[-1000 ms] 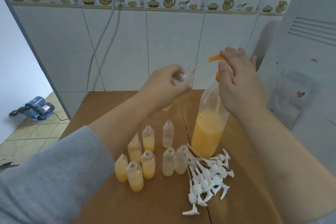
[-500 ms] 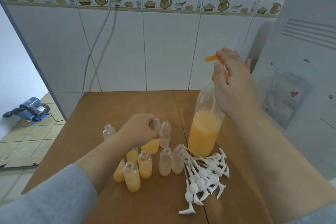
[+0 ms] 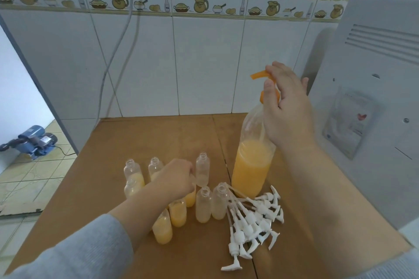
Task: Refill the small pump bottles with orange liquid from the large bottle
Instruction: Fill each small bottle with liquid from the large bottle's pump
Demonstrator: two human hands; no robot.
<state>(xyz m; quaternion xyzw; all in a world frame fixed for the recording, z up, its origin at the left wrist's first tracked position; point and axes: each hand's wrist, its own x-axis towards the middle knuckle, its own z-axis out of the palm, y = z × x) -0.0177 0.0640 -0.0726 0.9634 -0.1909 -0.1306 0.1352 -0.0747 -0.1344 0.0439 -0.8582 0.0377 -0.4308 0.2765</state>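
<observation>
The large clear bottle (image 3: 251,165), about a third full of orange liquid, stands on the wooden table (image 3: 140,140). My right hand (image 3: 286,108) grips its orange pump head (image 3: 260,75) from above. My left hand (image 3: 174,179) is down in the cluster of small bottles, fingers curled round a small bottle (image 3: 191,197) with orange liquid, mostly hidden under the hand. Around it stand several uncapped small bottles: filled ones (image 3: 162,229) near me, pale empty ones (image 3: 203,205) toward the large bottle, one empty (image 3: 202,169) just beyond my fingers.
A pile of white pump tops (image 3: 251,217) lies right of the small bottles, in front of the large bottle. A white appliance (image 3: 374,97) flanks the table's right side. The tiled wall stands behind. A blue motor (image 3: 34,140) sits on the floor left.
My left hand has come down from beside the pump spout to the cluster on the table, bringing a small bottle with it. My right hand stays on the pump head.
</observation>
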